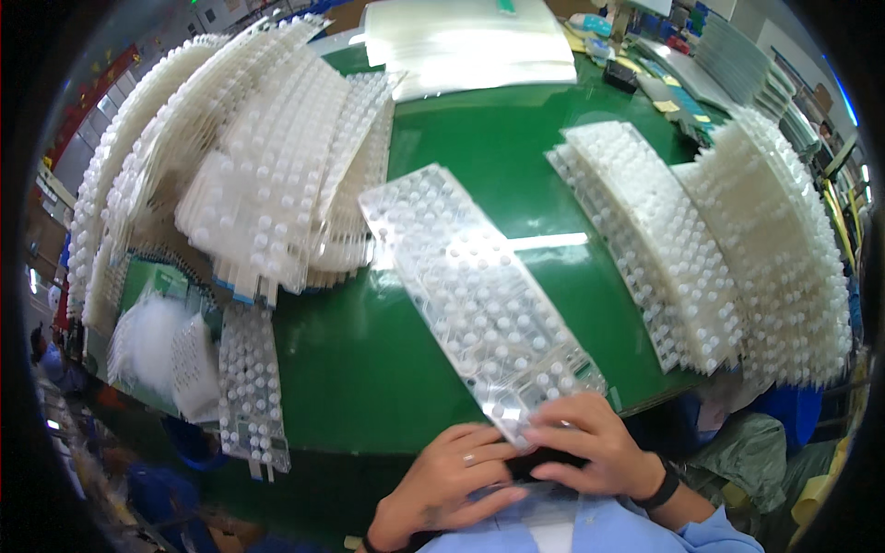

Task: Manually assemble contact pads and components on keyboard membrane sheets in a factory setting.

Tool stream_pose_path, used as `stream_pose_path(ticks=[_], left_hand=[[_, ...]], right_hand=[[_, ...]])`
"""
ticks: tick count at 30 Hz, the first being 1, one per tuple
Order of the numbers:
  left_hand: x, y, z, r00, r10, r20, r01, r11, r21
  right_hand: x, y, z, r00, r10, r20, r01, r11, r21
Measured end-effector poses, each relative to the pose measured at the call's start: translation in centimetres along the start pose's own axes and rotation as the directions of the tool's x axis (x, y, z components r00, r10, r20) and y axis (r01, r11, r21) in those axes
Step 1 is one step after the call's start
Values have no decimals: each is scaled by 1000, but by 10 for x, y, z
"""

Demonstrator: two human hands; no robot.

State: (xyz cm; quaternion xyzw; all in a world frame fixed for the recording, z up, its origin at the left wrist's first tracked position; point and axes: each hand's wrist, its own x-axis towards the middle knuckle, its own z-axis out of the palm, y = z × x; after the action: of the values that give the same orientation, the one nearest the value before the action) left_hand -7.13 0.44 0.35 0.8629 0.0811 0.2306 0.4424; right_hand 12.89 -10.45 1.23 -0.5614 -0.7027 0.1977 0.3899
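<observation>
Gripping the near end of a long clear sheet of white buttons [475,295], both hands meet at the front edge of the green tabletop [369,369]. The left hand [447,479] and right hand [595,452] have fingers [553,429] pinched on it. Piles of similar sheets [258,175] lie fanned at left and right.
</observation>
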Motion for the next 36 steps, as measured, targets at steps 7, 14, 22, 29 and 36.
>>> stream_pose_path(ticks=[7,14,22,29,36], left_hand=[[29,4,-28,998,-43,37,43,999,3],[37,11,15,970,55,237,-10,983,-186],[15,19,10,994,-74,-84,56,979,-198],[7,4,-10,958,-171,-231,126,972,-196],[-20,-13,-22,905,-233,-355,224,972,-67]], right_hand=[[-97,15,-9,544,708,450,-692,76,718],[-59,-13,-10,443,873,204,-722,212,659],[-53,5,-42,633,733,-249,-355,561,748],[-73,31,-125,430,542,-722,40,788,614],[-89,55,-118,195,396,-897,-626,755,197]])
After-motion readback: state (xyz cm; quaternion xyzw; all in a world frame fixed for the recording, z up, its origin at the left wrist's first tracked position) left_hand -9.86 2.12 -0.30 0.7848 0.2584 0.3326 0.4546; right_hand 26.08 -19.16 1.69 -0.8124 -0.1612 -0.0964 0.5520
